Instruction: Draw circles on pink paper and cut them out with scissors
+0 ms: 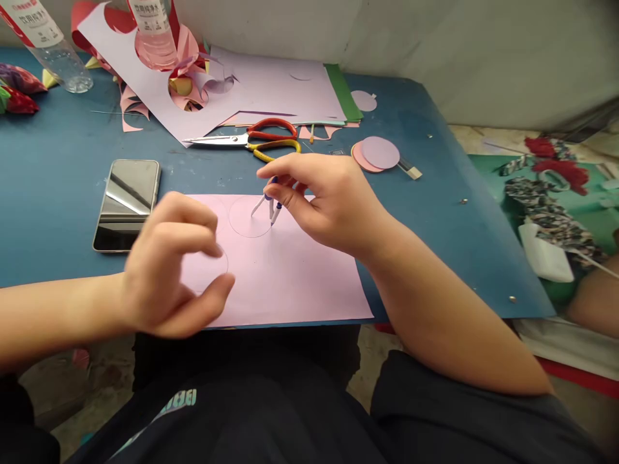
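Observation:
A drawing compass (271, 205) is pinched at its top by my right hand (324, 193). Its legs reach down to a pink-lilac sheet of paper (294, 277) at the table's front edge, beside the line of a drawn circle. A second circle line shows partly behind my left hand (169, 267). That hand hovers over the sheet's left side, slightly blurred, with thumb and fingers curved apart and nothing between them. Just beyond the right hand lie scissors (246, 136) with one red and one yellow handle.
A phone (128, 205) lies left on the blue table (425, 245). Cut paper discs (380, 153) sit at the right. Behind are stacked paper sheets (285, 84), a lilac sheet with cut-out holes (140, 84), and water bottles (60, 58). Another person's arm (597, 296) shows at far right.

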Available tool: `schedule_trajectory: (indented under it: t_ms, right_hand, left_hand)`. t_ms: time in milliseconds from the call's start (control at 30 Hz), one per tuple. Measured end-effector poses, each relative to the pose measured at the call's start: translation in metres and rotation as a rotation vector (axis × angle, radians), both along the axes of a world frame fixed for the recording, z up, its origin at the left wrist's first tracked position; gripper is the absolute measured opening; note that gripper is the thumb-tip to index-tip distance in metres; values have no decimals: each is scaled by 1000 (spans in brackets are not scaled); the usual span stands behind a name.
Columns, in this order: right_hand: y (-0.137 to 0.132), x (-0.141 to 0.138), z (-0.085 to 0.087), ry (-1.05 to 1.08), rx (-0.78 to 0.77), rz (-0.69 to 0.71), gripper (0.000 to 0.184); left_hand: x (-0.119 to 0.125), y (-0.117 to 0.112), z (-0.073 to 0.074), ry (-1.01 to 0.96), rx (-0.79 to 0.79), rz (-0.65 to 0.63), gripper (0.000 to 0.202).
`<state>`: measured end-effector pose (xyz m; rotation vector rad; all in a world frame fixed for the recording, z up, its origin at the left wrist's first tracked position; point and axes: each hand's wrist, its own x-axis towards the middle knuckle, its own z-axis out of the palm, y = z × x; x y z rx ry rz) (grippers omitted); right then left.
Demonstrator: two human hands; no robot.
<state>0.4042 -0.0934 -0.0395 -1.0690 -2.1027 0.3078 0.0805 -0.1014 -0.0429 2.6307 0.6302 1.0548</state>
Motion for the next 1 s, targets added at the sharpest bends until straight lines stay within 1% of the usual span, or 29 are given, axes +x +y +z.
schedule_trajectory:
  t_ms: [33,100,200,367,467,533,600,667,700,800,900,1000]
  right_hand:
    - [-1,-1,2,-6,-2,-2,21]
    - [-3,-3,5,-27,-8,-1,18]
    - [-5,-5,9,-63,-11,7,19]
    - [-9,-6,10,-83,-22,34,20]
    - [-10,-6,8,-98,-23,40,20]
    - [-10,-6,9,-95,-13,49,19]
    - [-12,-8,11,-65,9,66,18]
    - [-16,-10,14,-19,17,27,19]
    - [-19,-10,16,6,15,-23,21]
    - [-27,-10,19,72,34,-153,18]
    - [-31,-7,18,88,72,-191,14]
    - [-31,-4,13,114,96,-224,17]
  left_hand:
    - [-1,2,-5,-8,70,-28,26]
    - [-3,6,-14,74,173,-28,29]
    - [-4,11,-22,284,193,46,36]
    - [-2,4,-27,476,243,196,52]
    - [0,0,-27,628,155,252,71]
    - [0,0,-23,733,81,238,82]
    - [-2,0,-20,798,19,200,94]
    - [-5,-1,-18,821,-45,175,105]
    - [-6,-1,-18,825,-79,169,110]
    - [-7,-5,-23,830,-173,171,113]
    - [-4,-5,-28,833,-214,168,116]
    - [-1,-1,-31,832,-220,167,120]
